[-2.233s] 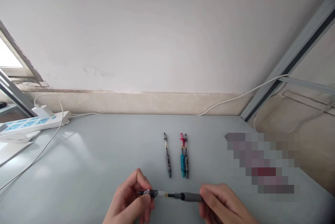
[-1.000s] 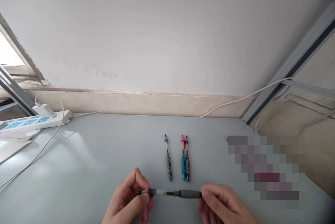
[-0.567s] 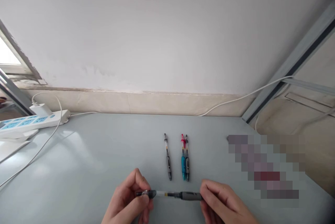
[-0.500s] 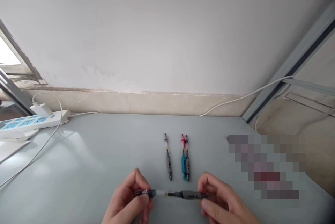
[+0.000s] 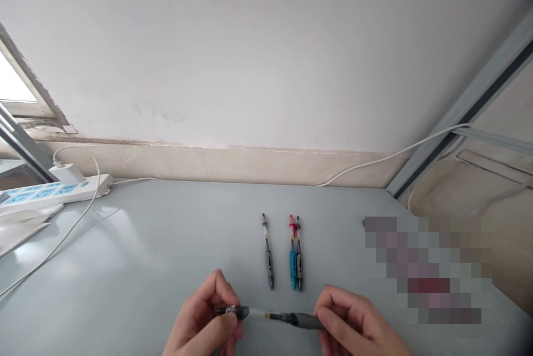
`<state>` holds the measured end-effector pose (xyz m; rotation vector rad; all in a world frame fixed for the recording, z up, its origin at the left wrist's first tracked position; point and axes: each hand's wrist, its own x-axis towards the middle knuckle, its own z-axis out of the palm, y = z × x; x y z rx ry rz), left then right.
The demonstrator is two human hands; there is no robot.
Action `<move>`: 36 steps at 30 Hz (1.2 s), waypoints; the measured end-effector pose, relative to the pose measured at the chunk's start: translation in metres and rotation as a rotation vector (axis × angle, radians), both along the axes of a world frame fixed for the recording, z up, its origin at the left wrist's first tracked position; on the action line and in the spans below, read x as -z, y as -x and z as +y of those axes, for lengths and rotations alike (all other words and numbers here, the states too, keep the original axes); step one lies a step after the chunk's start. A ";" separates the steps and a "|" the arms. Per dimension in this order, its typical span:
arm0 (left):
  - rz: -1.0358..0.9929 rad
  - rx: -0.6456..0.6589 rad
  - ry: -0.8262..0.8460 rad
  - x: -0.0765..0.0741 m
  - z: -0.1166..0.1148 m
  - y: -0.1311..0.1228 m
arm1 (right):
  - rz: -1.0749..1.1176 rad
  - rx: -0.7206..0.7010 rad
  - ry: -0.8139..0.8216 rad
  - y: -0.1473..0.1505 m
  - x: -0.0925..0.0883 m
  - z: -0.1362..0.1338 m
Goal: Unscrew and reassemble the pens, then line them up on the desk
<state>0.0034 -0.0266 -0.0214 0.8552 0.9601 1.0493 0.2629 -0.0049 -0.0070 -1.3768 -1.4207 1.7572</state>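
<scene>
Both my hands hold one pen (image 5: 277, 316) with a clear barrel, dark ends and a grey grip, lying nearly level across the front of the desk. My left hand (image 5: 208, 317) pinches its dark clip end. On the grey grip end my right hand (image 5: 352, 320) is closed, covering the tip. Just beyond, a similar grey-grip pen (image 5: 268, 260) lies by itself. To its right a pen with a teal grip and pink top (image 5: 293, 264) lies against another grey-grip pen (image 5: 300, 264).
A white power strip (image 5: 58, 192) with a plugged-in charger sits at the left, its white cable (image 5: 79, 222) looping over the grey desk (image 5: 175, 234). A pixelated, unreadable patch (image 5: 425, 272) covers something at the right. The wall (image 5: 250, 67) bounds the far edge.
My right hand has shifted its fingers over the grip end, which now tilts slightly lower and shows the grip turned. My left hand keeps its pinch. The pens on the desk lie as before.
</scene>
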 end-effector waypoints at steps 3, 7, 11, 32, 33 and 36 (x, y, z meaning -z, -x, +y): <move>0.047 -0.047 -0.038 -0.002 0.001 0.002 | 0.107 0.069 0.021 -0.002 0.000 0.002; 0.083 -0.153 -0.092 -0.005 0.003 0.006 | 0.225 0.232 0.034 -0.007 -0.002 0.002; 0.072 -0.221 -0.097 -0.005 0.005 0.008 | 0.256 0.371 0.001 -0.011 -0.005 0.001; 0.049 -0.141 -0.047 -0.005 0.006 0.006 | 0.280 0.273 -0.013 -0.008 -0.006 -0.002; 0.044 -0.128 -0.052 -0.004 0.006 0.005 | 0.272 0.260 -0.020 -0.008 -0.006 -0.001; 0.049 -0.078 -0.080 -0.003 0.005 0.004 | 0.266 0.209 -0.054 -0.005 -0.003 -0.001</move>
